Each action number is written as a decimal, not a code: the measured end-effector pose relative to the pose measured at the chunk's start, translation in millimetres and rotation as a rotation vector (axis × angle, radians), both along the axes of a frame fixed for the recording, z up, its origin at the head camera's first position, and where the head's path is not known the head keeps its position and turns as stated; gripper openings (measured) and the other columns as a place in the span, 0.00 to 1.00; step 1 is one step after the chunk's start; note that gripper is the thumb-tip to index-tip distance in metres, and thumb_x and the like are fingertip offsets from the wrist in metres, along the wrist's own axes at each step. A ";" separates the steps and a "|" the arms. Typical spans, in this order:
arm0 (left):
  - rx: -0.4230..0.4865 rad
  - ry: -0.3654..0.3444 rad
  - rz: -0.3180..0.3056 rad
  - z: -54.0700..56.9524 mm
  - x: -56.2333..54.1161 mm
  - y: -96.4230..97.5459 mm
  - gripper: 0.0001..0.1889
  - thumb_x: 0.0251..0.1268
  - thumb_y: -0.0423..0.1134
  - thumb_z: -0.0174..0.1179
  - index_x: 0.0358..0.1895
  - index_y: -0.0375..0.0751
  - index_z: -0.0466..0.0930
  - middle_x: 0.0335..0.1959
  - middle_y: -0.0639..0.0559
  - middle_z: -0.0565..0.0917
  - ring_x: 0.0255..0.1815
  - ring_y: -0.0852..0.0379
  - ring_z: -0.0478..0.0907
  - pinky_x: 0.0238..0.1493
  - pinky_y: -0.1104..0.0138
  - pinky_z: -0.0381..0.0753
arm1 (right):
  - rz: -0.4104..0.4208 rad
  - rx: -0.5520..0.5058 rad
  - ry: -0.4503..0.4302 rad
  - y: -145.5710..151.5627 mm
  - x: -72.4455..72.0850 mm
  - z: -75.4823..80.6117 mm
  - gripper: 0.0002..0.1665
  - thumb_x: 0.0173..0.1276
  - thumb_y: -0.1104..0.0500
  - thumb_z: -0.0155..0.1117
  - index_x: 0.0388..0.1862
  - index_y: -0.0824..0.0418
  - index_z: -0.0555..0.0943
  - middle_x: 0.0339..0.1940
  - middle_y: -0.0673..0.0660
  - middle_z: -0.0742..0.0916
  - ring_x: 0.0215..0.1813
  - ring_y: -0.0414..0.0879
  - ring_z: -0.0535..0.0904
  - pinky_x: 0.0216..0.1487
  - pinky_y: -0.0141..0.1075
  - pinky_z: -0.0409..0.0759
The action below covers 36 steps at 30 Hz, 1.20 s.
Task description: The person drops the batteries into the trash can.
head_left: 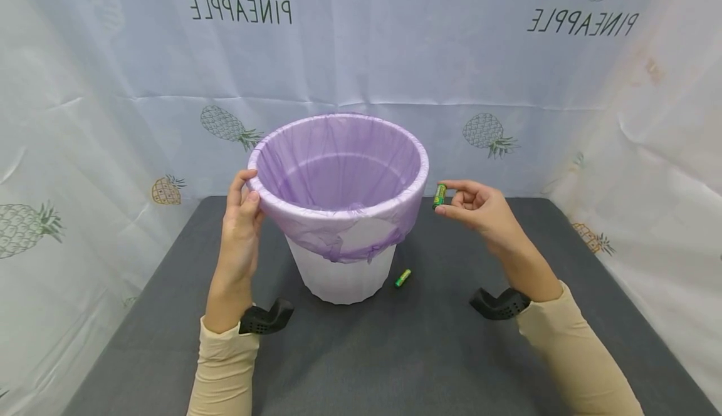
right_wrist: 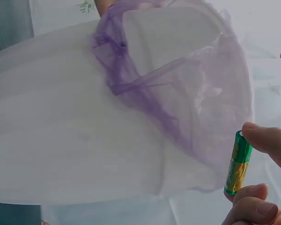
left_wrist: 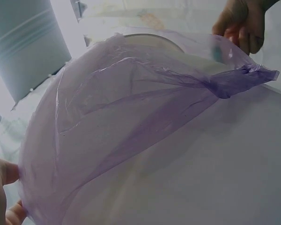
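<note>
A white trash bin [head_left: 343, 284] stands upright, lined with a translucent purple garbage bag [head_left: 338, 178] folded over its rim. My left hand [head_left: 239, 225] holds the bin's left side at the rim, thumb and fingers against the bag-covered edge. To the right of the bin, my right hand [head_left: 479, 209] pinches a green and gold battery [head_left: 439, 196] by its two ends, between thumb and index finger. That battery [right_wrist: 238, 164] is apart from the bin, just outside its rim. A second battery [head_left: 403, 278] lies on the table near the bin's base.
A dark grey table [head_left: 361, 366] lies under everything. White curtains [head_left: 361, 46] with pineapple prints hang behind and at both sides. Black wrist mounts [head_left: 499, 304] sit on both forearms.
</note>
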<state>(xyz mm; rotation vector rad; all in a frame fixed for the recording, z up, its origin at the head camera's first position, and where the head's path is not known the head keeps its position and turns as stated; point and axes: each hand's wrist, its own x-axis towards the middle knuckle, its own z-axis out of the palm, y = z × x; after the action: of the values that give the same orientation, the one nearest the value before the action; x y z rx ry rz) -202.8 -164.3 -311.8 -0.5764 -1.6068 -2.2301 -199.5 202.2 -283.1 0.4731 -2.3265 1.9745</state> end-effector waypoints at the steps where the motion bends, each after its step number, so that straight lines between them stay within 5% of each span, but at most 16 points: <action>1: -0.002 -0.001 0.003 -0.1 0.0 0.0 0.15 0.75 0.39 0.42 0.61 0.54 0.63 0.50 0.55 0.73 0.47 0.65 0.72 0.57 0.74 0.69 | 0.006 -0.008 0.001 -0.4 -0.1 2.8 0.22 0.61 0.69 0.66 0.54 0.54 0.77 0.19 0.42 0.73 0.19 0.37 0.58 0.23 0.36 0.55; 18: -0.004 -0.017 0.020 -1.3 0.1 -0.9 0.15 0.74 0.39 0.43 0.61 0.54 0.63 0.53 0.54 0.73 0.50 0.64 0.72 0.57 0.74 0.70 | 0.076 -0.128 0.098 -3.2 -6.6 46.6 0.21 0.62 0.71 0.63 0.54 0.58 0.79 0.19 0.44 0.76 0.18 0.39 0.58 0.28 0.39 0.50; 36: -0.025 -0.042 -0.012 0.7 3.4 -9.0 0.18 0.74 0.36 0.46 0.63 0.54 0.65 0.58 0.56 0.75 0.53 0.65 0.75 0.58 0.75 0.73 | 0.097 -0.090 0.061 -30.3 -23.1 48.9 0.22 0.61 0.70 0.64 0.55 0.62 0.79 0.17 0.43 0.75 0.18 0.39 0.55 0.26 0.35 0.50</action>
<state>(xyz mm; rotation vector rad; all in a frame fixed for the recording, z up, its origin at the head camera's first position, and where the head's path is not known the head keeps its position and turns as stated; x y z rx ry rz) -199.3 -173.3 -311.1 -0.5510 -1.6578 -2.2479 -222.7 172.0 -234.2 0.6418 -2.2084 2.0652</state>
